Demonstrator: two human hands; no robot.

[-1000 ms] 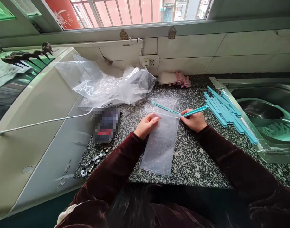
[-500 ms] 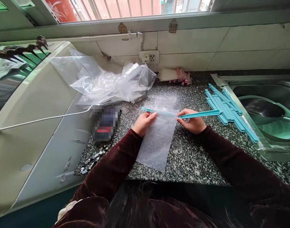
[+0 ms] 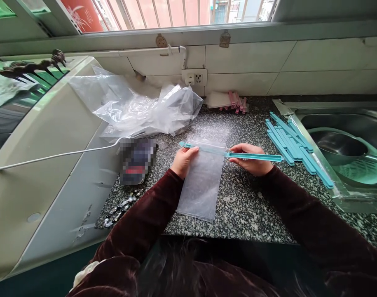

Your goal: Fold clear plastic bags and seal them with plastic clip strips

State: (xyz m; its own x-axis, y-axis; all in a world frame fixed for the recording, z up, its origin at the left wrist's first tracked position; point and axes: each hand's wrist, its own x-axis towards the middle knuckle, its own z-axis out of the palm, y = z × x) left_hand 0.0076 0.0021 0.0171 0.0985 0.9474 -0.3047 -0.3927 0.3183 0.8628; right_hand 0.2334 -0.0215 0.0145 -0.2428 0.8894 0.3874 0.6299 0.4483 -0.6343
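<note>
A clear plastic bag (image 3: 202,185) lies slanted on the speckled counter with its top end away from me. My left hand (image 3: 183,161) pinches its upper left edge, thumb on top, close to the thin strip of a teal bag sealing clip (image 3: 253,156). That strip runs behind the bag near its top and shows through the film. The clip is unfolded, its hinge at the bag's right edge and its channelled half pointing right. My right hand (image 3: 250,161) grips the channelled half near the hinge, fingers behind and below it.
More teal clips (image 3: 295,142) lie heaped beside the metal sink (image 3: 336,108), which holds a pan and green colander. Crumpled clear plastic (image 3: 148,113) and a pixelated dark object (image 3: 138,161) are at left. Pink clips (image 3: 237,103) lie by the wall; a white cable (image 3: 58,159) crosses left.
The clip's thin strip has slid left behind the bag's top, until its tip passes the left edge. The channelled half has swung down to nearly level. Both hands remain on their holds.
</note>
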